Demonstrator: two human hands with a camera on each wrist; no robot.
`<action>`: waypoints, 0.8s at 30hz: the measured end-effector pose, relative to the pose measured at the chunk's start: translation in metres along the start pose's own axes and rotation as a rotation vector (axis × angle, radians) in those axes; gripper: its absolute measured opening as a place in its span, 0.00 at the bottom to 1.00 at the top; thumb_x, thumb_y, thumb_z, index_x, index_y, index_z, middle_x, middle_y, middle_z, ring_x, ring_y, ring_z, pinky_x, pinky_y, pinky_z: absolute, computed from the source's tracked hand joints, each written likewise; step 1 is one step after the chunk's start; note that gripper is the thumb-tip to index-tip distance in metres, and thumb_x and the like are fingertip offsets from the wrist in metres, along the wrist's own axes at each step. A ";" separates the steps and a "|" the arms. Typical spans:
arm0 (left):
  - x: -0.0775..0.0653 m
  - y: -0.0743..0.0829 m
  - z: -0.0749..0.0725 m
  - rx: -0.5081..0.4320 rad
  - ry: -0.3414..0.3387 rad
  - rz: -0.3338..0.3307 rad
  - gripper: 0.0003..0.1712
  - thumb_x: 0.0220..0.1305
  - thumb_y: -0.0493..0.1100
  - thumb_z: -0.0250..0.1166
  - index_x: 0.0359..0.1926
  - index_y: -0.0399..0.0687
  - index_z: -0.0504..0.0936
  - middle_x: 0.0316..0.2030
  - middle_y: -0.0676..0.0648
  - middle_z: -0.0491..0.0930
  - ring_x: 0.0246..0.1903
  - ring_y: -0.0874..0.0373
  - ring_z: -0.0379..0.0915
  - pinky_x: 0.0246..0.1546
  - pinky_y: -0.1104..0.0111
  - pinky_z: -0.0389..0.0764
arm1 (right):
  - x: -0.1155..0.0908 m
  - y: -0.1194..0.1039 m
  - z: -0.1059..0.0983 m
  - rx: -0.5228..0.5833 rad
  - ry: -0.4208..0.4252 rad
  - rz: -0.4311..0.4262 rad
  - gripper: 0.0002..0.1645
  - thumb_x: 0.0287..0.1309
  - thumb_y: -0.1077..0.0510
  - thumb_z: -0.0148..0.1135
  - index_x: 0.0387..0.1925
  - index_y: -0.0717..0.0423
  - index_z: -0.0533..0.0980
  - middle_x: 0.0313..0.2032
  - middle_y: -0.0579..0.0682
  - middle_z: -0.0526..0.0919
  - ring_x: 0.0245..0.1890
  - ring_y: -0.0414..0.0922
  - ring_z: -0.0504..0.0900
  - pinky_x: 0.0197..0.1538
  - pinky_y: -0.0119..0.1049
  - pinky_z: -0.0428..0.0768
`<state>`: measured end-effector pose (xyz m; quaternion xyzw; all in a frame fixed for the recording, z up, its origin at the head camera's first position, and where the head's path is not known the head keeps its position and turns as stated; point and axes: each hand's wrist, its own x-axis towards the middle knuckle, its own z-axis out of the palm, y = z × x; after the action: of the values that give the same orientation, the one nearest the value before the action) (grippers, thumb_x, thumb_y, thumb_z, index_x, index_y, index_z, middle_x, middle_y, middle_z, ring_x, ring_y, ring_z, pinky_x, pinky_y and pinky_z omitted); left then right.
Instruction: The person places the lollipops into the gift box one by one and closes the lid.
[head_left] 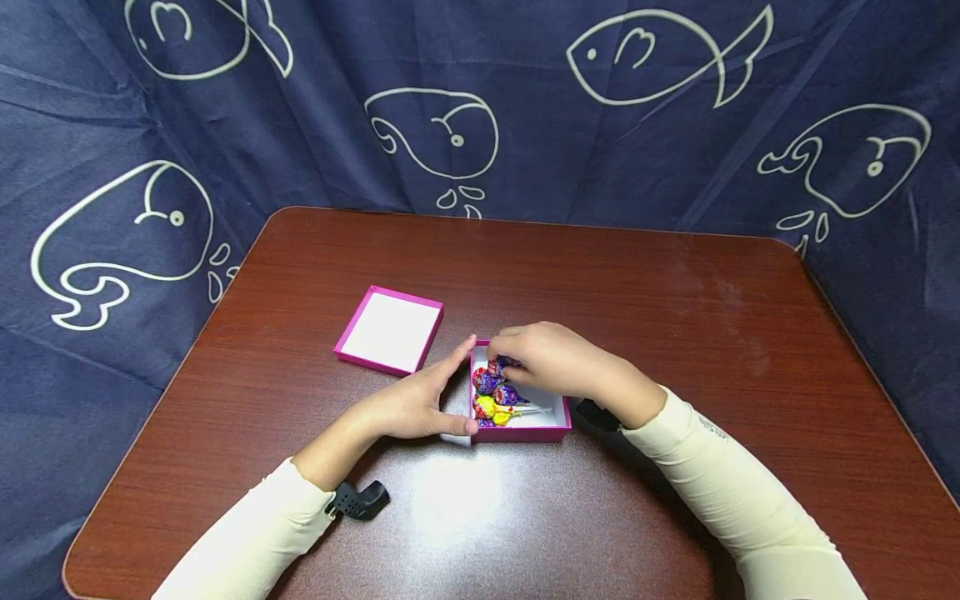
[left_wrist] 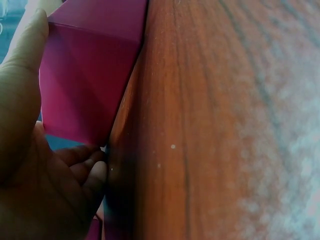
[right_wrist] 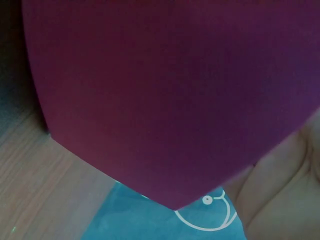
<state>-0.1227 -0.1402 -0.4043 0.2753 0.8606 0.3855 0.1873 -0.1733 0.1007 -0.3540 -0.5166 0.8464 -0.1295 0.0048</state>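
Observation:
A pink box (head_left: 525, 434) with a white inside stands on the table and holds several wrapped lollipops (head_left: 507, 395), purple, red and yellow, heads to the left. My left hand (head_left: 408, 406) spans the box's left end with extended fingers, the thumb at the near corner and the index finger at the far one. In the left wrist view the thumb lies along the box wall (left_wrist: 85, 85). My right hand (head_left: 558, 358) reaches in over the far side and pinches a purple lollipop (head_left: 495, 367), partly hidden by the fingers. In the right wrist view the box wall (right_wrist: 150, 100) hides the fingertips.
A matching pink lid (head_left: 390, 329) lies inside up to the left of the box. The brown table (head_left: 637, 283) has rounded corners, with a dark blue curtain (head_left: 540, 150) behind it. A pale flat piece (head_left: 456, 440) shows below the left thumb.

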 end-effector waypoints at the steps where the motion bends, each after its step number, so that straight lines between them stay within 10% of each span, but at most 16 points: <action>1: 0.000 0.000 0.000 0.001 0.001 -0.001 0.67 0.55 0.56 0.75 0.80 0.53 0.36 0.77 0.41 0.47 0.74 0.51 0.45 0.72 0.57 0.49 | 0.000 0.000 0.001 -0.005 0.003 0.002 0.10 0.56 0.61 0.72 0.40 0.52 0.81 0.34 0.43 0.82 0.29 0.37 0.75 0.37 0.37 0.80; 24: 0.000 0.001 -0.001 0.010 -0.006 0.000 0.67 0.55 0.57 0.75 0.80 0.52 0.35 0.77 0.42 0.45 0.74 0.51 0.44 0.72 0.56 0.49 | -0.003 -0.001 0.004 -0.082 -0.005 0.052 0.08 0.57 0.60 0.70 0.39 0.50 0.82 0.33 0.42 0.83 0.27 0.39 0.78 0.34 0.41 0.81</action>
<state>-0.1225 -0.1403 -0.4030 0.2771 0.8620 0.3803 0.1884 -0.1702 0.1017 -0.3582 -0.4946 0.8641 -0.0929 -0.0108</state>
